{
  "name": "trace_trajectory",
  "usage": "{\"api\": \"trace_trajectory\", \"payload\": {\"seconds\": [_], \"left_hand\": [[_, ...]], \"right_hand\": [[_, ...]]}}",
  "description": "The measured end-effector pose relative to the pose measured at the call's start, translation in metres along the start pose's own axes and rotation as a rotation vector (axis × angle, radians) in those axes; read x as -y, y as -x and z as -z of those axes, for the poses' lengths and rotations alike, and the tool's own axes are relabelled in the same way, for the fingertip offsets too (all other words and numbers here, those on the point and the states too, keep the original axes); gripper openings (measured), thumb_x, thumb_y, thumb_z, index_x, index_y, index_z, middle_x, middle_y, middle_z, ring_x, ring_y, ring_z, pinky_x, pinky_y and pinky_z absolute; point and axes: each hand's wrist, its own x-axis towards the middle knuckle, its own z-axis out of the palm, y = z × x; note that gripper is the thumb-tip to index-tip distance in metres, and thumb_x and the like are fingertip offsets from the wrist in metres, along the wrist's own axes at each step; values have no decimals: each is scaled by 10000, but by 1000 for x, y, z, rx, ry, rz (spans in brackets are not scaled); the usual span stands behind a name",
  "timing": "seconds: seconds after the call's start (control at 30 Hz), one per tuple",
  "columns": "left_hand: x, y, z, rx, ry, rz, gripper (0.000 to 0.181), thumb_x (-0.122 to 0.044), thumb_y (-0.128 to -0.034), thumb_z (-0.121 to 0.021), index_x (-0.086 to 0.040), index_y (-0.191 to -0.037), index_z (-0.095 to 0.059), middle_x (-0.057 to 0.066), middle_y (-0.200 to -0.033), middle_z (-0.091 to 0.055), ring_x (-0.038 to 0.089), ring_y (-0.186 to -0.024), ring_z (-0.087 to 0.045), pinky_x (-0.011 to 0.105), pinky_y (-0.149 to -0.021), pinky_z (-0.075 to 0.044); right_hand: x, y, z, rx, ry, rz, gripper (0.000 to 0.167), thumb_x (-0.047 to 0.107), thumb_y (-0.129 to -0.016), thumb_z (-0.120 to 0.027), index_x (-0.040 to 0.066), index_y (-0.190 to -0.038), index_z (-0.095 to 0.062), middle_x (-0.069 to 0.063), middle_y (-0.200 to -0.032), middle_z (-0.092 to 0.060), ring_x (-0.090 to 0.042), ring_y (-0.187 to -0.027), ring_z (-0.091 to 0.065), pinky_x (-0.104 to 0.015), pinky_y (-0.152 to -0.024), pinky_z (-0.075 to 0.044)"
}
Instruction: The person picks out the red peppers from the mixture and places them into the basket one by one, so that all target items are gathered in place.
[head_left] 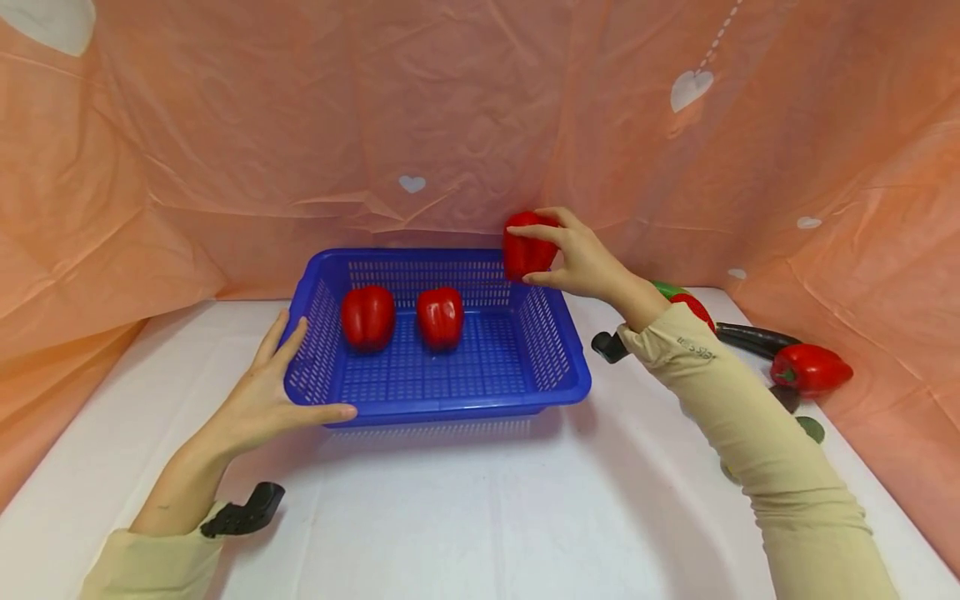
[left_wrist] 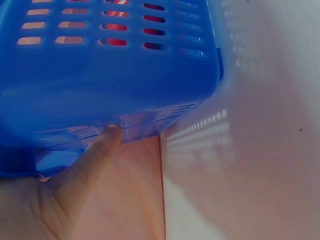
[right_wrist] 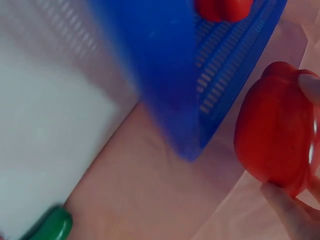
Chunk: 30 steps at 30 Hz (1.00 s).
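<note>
A blue basket (head_left: 450, 408) has two red bell peppers (head_left: 367, 317) (head_left: 440, 318) inside, towards its left. My left hand (head_left: 258, 404) grips the basket's left end, thumb along the front rim and fingers at the left side; in the left wrist view a digit of this hand (left_wrist: 82, 185) lies against the basket's outer wall (left_wrist: 110, 85). Over the back right corner, my right hand (head_left: 588, 260) holds another red bell pepper (head_left: 525, 250) between thumb and fingers. The right wrist view shows that pepper (right_wrist: 275, 130) outside the rim, with fingertips (right_wrist: 280, 197) on it.
On the white table (head_left: 450, 517) at the right lie a red pepper (head_left: 810, 369), a dark eggplant (head_left: 753, 339), a red item (head_left: 693, 308) and green pieces, partly behind my right sleeve. An orange sheet (head_left: 480, 125) with white hearts hangs behind and at both sides.
</note>
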Motion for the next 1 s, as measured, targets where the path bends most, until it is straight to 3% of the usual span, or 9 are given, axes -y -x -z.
{"api": "trace_trajectory", "payload": {"seconds": [0.27,0.7,1.0], "left_hand": [[1,-1,-1,-2,8,-4,1284,-464,-671,-841,-104,-1540,33,80,-1600,190,545,-1409,-74,741,-1021,-218],[-2,0,1,-4,9,2,1285,-471,-673,-839,-110,-1541,37,94,-1599,188,554,-1403,-79,746,-1016,-216],[-2,1,-1,-10,18,-7,1285,-464,-669,-843,-102,-1542,28,105,-1599,182,550,-1407,-65,747,-1021,-206]], "right_hand": [[6,-9,-15,40,-37,17,611,146,-765,-789,123,-1337,-577,-221,-1396,-410,-384,-1284,-422,-514,-1013,-453],[10,-17,-22,82,-43,50,604,146,-748,-792,103,-1317,-593,-239,-1372,-426,-381,-1283,-419,-516,-1015,-448],[9,-21,-40,144,-49,47,610,134,-725,-798,74,-1299,-600,-277,-1355,-440,-409,-1286,-414,-531,-1048,-409]]}}
